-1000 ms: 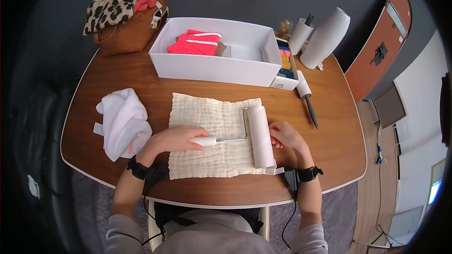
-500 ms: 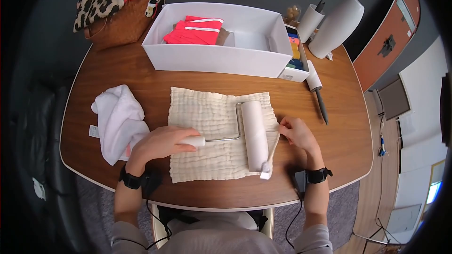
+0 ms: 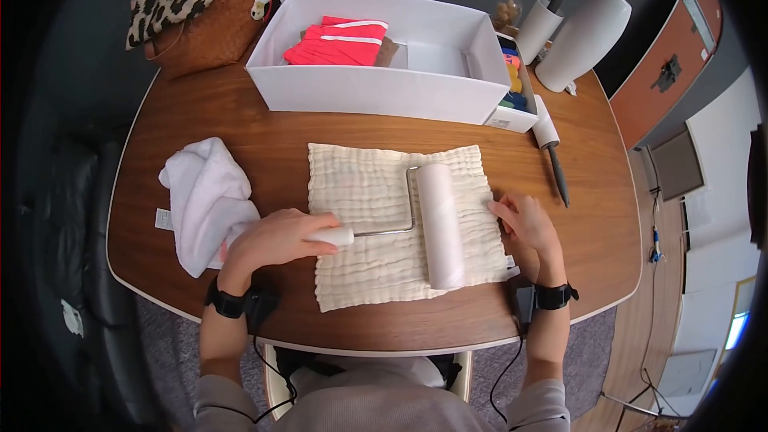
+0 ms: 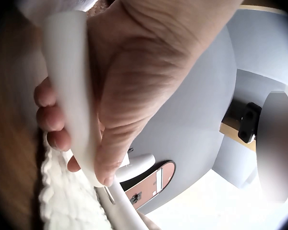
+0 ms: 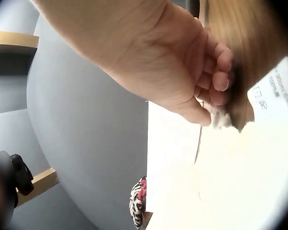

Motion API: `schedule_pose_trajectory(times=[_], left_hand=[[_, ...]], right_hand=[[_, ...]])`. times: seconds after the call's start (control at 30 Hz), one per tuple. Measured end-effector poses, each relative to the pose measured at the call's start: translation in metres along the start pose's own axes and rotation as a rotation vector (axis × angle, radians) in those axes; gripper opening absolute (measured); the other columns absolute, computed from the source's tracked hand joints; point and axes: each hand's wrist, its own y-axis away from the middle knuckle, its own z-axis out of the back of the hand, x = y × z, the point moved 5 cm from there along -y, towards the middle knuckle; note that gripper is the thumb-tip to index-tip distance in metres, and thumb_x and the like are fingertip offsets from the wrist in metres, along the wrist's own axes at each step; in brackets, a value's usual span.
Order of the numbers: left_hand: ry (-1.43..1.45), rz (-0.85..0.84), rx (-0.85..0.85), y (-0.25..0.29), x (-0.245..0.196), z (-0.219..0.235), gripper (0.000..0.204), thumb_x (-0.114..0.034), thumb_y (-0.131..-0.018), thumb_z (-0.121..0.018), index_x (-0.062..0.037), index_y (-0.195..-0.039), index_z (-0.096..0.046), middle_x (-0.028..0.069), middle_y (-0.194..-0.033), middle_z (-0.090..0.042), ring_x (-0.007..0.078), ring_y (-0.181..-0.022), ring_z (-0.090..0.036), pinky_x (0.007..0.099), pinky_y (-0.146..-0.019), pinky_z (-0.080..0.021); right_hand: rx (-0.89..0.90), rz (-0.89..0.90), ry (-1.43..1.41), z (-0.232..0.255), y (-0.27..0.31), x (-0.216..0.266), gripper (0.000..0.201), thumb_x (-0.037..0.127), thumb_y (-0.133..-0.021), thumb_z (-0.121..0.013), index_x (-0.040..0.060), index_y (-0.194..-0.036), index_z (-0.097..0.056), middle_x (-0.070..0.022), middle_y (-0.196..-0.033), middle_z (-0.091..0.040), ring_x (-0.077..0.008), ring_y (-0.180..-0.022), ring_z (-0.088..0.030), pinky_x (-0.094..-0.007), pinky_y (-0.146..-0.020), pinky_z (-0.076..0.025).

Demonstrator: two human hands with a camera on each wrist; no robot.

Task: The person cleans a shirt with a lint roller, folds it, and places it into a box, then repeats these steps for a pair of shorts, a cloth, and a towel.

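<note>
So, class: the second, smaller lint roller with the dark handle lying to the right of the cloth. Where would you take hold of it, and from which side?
Grip the small lint roller by its slim dark handle, which points toward the person. Come from above on the right, since the white box crowds its roll end. The right hand is probably nearest.

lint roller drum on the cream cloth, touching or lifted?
Touching. The head view shows the lint roller drum lying flat on the cream cloth, no gap or shadow between them; the left hand grips its handle.
</note>
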Motion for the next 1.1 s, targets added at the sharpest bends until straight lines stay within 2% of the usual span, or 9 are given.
schedule_pose_trajectory(times=[0.27,0.37,0.47,0.57,0.67,0.7,0.77,0.9,1.1], left_hand=[[-0.016,0.008,0.008,-0.006,0.000,-0.009,0.029,-0.029,-0.079,-0.057,-0.0031,-0.092,-0.052,0.0180,-0.071,-0.058,0.0331,-0.069,-0.056,0.0381,-0.061,-0.042],[-0.004,0.094,0.056,-0.006,0.002,-0.009,0.031,-0.033,-0.080,-0.055,-0.0037,-0.091,-0.051,0.0174,-0.071,-0.058,0.0326,-0.069,-0.056,0.0378,-0.060,-0.041],[-0.001,0.170,0.080,-0.005,0.007,-0.007,0.036,-0.039,-0.082,-0.053,-0.0039,-0.090,-0.051,0.0171,-0.071,-0.058,0.0322,-0.068,-0.056,0.0381,-0.060,-0.041],[-0.042,0.214,0.105,-0.002,0.011,-0.004,0.040,-0.043,-0.083,-0.050,-0.0040,-0.089,-0.051,0.0167,-0.071,-0.058,0.0318,-0.067,-0.056,0.0383,-0.059,-0.041],[-0.018,0.166,0.044,0.000,0.013,-0.002,0.039,-0.043,-0.083,-0.050,-0.0042,-0.087,-0.051,0.0161,-0.070,-0.058,0.0318,-0.067,-0.056,0.0380,-0.058,-0.040],[-0.020,0.194,0.055,0.001,0.013,-0.001,0.040,-0.044,-0.083,-0.050,-0.0042,-0.087,-0.052,0.0159,-0.070,-0.058,0.0314,-0.067,-0.056,0.0377,-0.058,-0.040],[-0.023,0.250,0.076,0.004,0.012,0.003,0.040,-0.044,-0.083,-0.050,-0.0042,-0.087,-0.052,0.0156,-0.069,-0.058,0.0305,-0.067,-0.057,0.0370,-0.058,-0.040],[0.015,0.284,0.091,0.008,0.019,0.008,0.040,-0.043,-0.081,-0.053,-0.0037,-0.088,-0.053,0.0140,-0.066,-0.058,0.0256,-0.062,-0.058,0.0345,-0.055,-0.042],[0.077,0.363,0.137,0.024,0.018,0.018,0.037,-0.038,-0.078,-0.058,-0.0017,-0.081,-0.057,0.0097,-0.062,-0.058,0.0169,-0.052,-0.056,0.0277,-0.048,-0.042]], right_hand=[[0.438,0.009,0.000,-0.015,0.012,0.004,0.032,0.030,-0.076,-0.065,0.0023,-0.063,-0.057,0.0005,-0.049,-0.048,-0.0057,-0.040,-0.041,-0.0220,-0.036,-0.030],[0.477,0.068,0.051,-0.014,0.011,0.000,0.028,0.028,-0.076,-0.066,0.0033,-0.066,-0.057,0.0006,-0.050,-0.048,-0.0056,-0.041,-0.041,-0.0221,-0.036,-0.030],[0.458,0.038,0.037,-0.009,0.010,-0.008,0.025,0.026,-0.075,-0.067,0.0035,-0.068,-0.057,0.0004,-0.053,-0.048,-0.0067,-0.042,-0.041,-0.0219,-0.036,-0.030],[0.400,0.003,0.137,0.003,0.011,-0.017,0.027,0.026,-0.072,-0.066,0.0003,-0.070,-0.057,-0.0069,-0.059,-0.054,-0.0140,-0.046,-0.049,-0.0271,-0.042,-0.037],[0.342,-0.025,0.170,0.016,0.012,-0.027,0.026,0.025,-0.070,-0.066,0.0006,-0.071,-0.058,-0.0078,-0.059,-0.055,-0.0151,-0.046,-0.049,-0.0270,-0.042,-0.038],[0.340,-0.152,0.176,0.021,0.014,-0.032,0.025,0.025,-0.067,-0.066,0.0013,-0.071,-0.060,-0.0092,-0.058,-0.055,-0.0153,-0.046,-0.050,-0.0275,-0.042,-0.038],[0.284,-0.147,0.220,0.029,0.014,-0.043,0.024,0.024,-0.067,-0.066,0.0016,-0.071,-0.060,-0.0097,-0.057,-0.055,-0.0158,-0.044,-0.051,-0.0279,-0.042,-0.039],[0.179,-0.231,0.273,0.037,0.019,-0.040,0.023,0.020,-0.068,-0.066,-0.0012,-0.069,-0.057,-0.0065,-0.052,-0.052,-0.0131,-0.038,-0.047,-0.0265,-0.035,-0.035],[0.157,-0.304,0.371,0.043,0.020,-0.043,0.023,0.025,-0.067,-0.063,0.0024,-0.073,-0.062,-0.0097,-0.055,-0.057,-0.0159,-0.043,-0.054,-0.0282,-0.044,-0.043]])
